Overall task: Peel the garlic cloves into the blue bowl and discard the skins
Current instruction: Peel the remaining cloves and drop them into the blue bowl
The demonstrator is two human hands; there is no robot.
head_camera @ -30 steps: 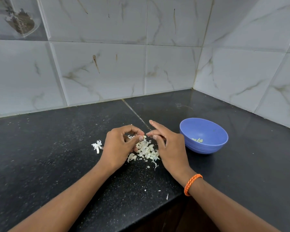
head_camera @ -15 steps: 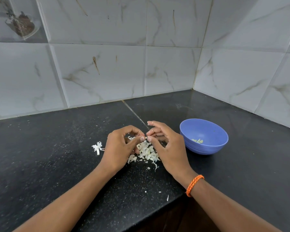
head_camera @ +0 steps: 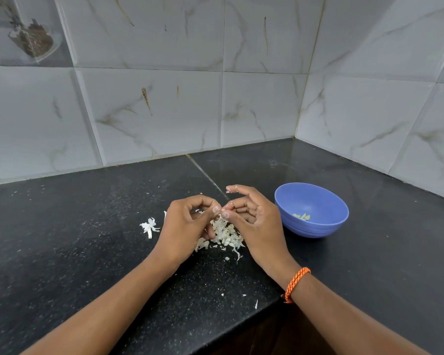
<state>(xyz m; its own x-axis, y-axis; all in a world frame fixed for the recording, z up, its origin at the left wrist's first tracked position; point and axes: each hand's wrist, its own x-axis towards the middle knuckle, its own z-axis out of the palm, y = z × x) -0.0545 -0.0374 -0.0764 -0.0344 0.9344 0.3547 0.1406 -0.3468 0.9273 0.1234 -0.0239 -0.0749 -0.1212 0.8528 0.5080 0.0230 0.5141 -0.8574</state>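
My left hand (head_camera: 187,226) and my right hand (head_camera: 256,226) meet fingertip to fingertip above a pile of white garlic skins (head_camera: 226,235) on the black counter. Both pinch a small garlic clove (head_camera: 222,210) between thumb and fingers; the fingertips hide nearly all of it. My right index finger sticks up, away from the pinch. The blue bowl (head_camera: 318,230) stands just to the right of my right hand, with a few peeled pale cloves (head_camera: 302,216) at its bottom.
A separate tuft of skin (head_camera: 149,226) lies left of my left hand. Small skin flakes (head_camera: 256,304) sit near the counter's front edge. Tiled walls close the corner behind and to the right. An orange band (head_camera: 296,284) is on my right wrist.
My right hand's fingers have curled in from nearly straight and closed against my left fingertips. Both hands have stayed over the skin pile. The bowl has not moved.
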